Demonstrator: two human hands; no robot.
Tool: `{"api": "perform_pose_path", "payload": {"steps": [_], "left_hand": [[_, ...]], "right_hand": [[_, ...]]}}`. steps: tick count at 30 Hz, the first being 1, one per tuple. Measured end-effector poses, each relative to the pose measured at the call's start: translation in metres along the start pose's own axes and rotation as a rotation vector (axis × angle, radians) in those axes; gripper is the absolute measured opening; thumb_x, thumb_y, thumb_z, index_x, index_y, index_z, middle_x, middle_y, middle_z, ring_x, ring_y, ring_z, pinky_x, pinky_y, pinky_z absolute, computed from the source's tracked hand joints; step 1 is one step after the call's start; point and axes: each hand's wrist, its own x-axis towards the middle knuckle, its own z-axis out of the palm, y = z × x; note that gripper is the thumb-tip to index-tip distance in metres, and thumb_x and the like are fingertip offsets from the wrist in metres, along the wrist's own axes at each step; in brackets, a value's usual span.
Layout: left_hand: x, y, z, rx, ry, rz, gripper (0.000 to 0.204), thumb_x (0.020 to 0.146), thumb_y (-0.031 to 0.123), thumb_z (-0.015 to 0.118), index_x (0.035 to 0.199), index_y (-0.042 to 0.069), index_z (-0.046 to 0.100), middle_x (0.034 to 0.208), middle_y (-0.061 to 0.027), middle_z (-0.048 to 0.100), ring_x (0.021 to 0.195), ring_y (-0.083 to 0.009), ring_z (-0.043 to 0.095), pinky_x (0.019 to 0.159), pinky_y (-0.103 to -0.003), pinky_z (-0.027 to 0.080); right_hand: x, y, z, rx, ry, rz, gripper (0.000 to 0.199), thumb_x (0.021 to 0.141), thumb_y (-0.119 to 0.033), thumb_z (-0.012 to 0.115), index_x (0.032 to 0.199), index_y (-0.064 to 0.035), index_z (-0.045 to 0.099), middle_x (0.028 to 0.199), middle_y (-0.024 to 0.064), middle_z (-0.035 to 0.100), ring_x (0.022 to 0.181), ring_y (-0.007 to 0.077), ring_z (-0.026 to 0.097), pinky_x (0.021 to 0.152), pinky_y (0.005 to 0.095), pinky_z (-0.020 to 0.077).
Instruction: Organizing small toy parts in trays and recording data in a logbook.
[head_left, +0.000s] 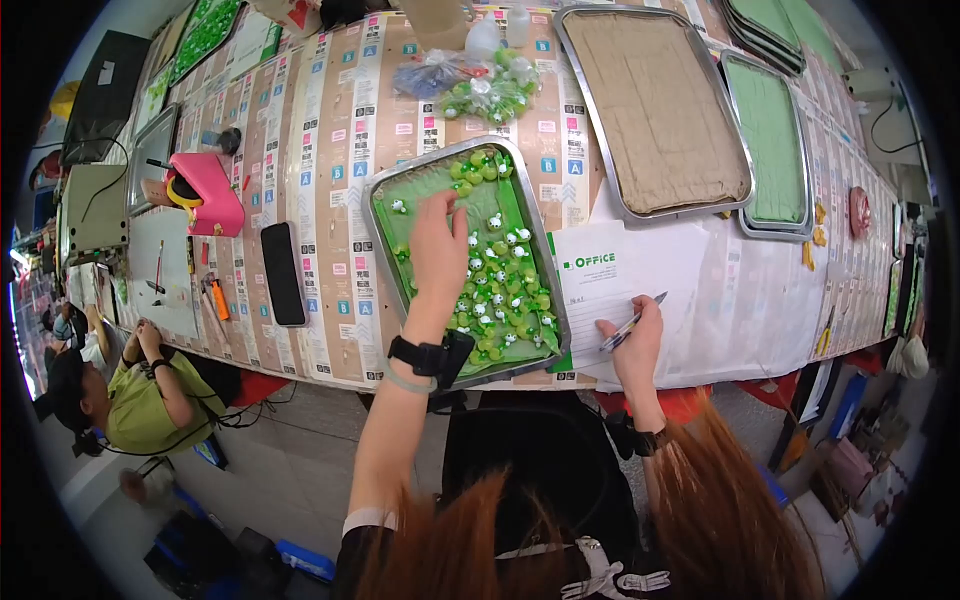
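Note:
Over the metal tray (552, 300) in front of me, my left hand (438, 245) reaches in with its fingers stretched out and apart. Its fingertips are near the small green and white figurines (505, 290) that fill the right side of the tray; I see nothing in its grip. A green sheet (432, 180) lines the tray, with a lone figurine (399, 206) at the left. My right hand (637, 345) is closed around a pen (628, 328), resting on a white paper pad (585, 320) with ruled lines and some handwriting.
A black phone (283, 275) and a pink holder (212, 195) lie left of the tray. Bagged green pieces (490, 90) sit beyond it. A brown-lined tray (660, 110) and a green-lined tray (768, 150) stand at right. Another person (140, 400) sits at far left.

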Motion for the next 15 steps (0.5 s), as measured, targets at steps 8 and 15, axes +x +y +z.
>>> {"api": "perform_pose_path", "payload": {"steps": [8,15], "left_hand": [[-0.015,0.010,0.013,0.315,-0.035,0.327,0.023,0.075,0.009,0.052,0.097,0.005,0.051,0.098,-0.0089,0.048,0.093,-0.0262,0.045,0.080,-0.038,0.035],[-0.001,0.010,0.017,0.405,-0.011,0.233,0.033,0.074,0.010,0.052,0.107,0.009,0.049,0.092,-0.0098,0.047,0.086,-0.0258,0.045,0.074,-0.038,0.037]], "right_hand": [[0.011,0.007,-0.003,0.296,0.003,0.064,0.041,0.065,-0.004,0.066,0.097,-0.0007,0.042,0.075,0.0081,0.050,0.067,0.0158,0.047,0.062,0.0262,0.0395],[-0.002,-0.016,-0.019,0.516,-0.065,0.243,0.029,0.071,0.000,0.060,0.095,-0.0008,0.044,0.070,-0.0008,0.046,0.063,0.0041,0.041,0.054,0.0172,0.0340]]}}
